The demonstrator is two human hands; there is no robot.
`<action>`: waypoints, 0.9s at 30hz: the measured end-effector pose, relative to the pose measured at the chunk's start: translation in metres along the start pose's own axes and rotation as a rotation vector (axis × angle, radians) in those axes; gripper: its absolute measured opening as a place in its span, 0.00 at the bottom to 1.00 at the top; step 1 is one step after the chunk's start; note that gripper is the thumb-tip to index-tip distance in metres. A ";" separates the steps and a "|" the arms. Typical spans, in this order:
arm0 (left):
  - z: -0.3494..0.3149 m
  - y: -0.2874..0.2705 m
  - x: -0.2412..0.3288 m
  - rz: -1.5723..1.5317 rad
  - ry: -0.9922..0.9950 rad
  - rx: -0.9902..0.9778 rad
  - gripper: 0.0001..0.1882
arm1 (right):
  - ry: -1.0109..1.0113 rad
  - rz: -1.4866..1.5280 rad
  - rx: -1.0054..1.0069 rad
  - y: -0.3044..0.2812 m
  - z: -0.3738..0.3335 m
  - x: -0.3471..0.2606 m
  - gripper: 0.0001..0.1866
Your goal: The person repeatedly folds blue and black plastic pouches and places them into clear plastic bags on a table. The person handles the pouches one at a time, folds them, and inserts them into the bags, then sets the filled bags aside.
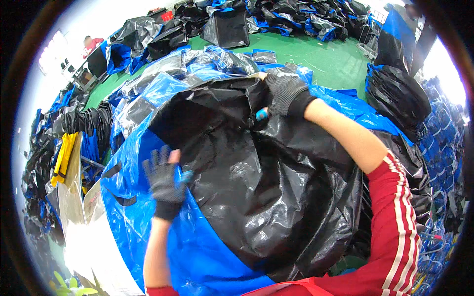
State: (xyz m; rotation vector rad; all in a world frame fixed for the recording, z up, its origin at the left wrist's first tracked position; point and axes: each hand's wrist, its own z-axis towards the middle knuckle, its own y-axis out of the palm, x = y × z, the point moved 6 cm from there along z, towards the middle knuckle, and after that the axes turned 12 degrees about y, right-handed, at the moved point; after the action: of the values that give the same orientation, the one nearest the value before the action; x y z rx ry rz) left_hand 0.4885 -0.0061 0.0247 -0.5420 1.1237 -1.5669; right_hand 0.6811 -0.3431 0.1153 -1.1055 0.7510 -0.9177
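A large, glossy black and blue woven-plastic bag (232, 182) spreads out in front of me, creased, its black face bordered by blue on the left. At its far edge, my right hand (286, 93) in a dark grey glove is closed on the black material, the thumb tip wrapped in blue. My left hand (165, 180), also gloved, has its fingers spread over the blue part and holds nothing. Whether its palm touches the bag cannot be made out. Two short black strips (123, 200) show on the blue side.
Beyond the bag lies a heap of blue, black and silvery sheets (163, 84) on the green floor (335, 61). Folded black bundles (397, 93) stand at the right, beside stacked blue material (442, 143). A yellow piece (64, 158) hangs at left. A person (91, 44) is far left.
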 end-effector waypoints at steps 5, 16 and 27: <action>0.048 0.050 0.101 -0.262 0.030 -0.301 0.40 | 0.043 -0.059 -0.070 0.052 0.011 0.033 0.19; 0.087 0.059 0.111 -0.250 0.014 -0.373 0.36 | 0.317 -0.198 -0.126 -0.018 -0.050 0.014 0.50; 0.103 0.088 0.179 -0.462 0.298 -0.132 0.42 | 0.193 -0.191 -0.515 -0.013 -0.008 0.119 0.44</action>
State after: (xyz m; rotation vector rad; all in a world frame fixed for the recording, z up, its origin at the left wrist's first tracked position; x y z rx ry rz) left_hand 0.5590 -0.2084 -0.0433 -0.7092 1.4030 -2.0302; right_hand 0.7235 -0.4548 0.1188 -1.5752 1.0923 -1.0311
